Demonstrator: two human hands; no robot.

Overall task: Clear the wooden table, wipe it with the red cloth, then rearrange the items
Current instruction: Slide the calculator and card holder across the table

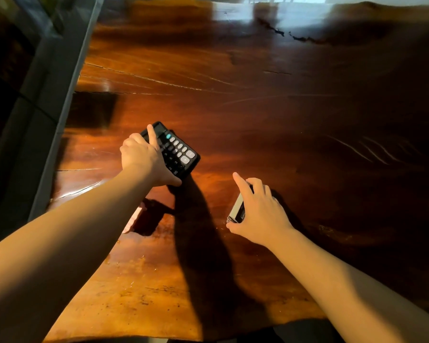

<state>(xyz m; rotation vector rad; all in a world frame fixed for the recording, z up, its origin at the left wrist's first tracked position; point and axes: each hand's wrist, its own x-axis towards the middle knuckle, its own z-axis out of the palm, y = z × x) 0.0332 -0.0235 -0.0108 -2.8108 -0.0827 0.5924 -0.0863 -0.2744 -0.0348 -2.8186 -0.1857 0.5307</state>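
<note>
Here the left hand [144, 158] grips a black calculator [175, 151], thumb at its near corner and a finger laid across the display end, while the right hand [256, 210] closes its fingers round a small silver-and-dark object [237, 210] that looks like a stapler, though the hand hides most of it. Both things sit low over the glossy wooden tabletop [258, 100], near its front-left part; I cannot tell whether the calculator is touching the wood or just lifted off it. The calculator's long axis runs diagonally, display end pointing up-left and away, its "=" and "+" keys toward the right. The likely stapler lies on a steep diagonal too, its near end toward the person and its far end pointing away. Whether items are being taken off or put back, the step goes best if each is carried flat and level, lifted rather than dragged, since the polished surface would show scratches. A pinkish block [131, 221] rests by the left forearm, so that arm should move without sweeping it off the edge.
</note>
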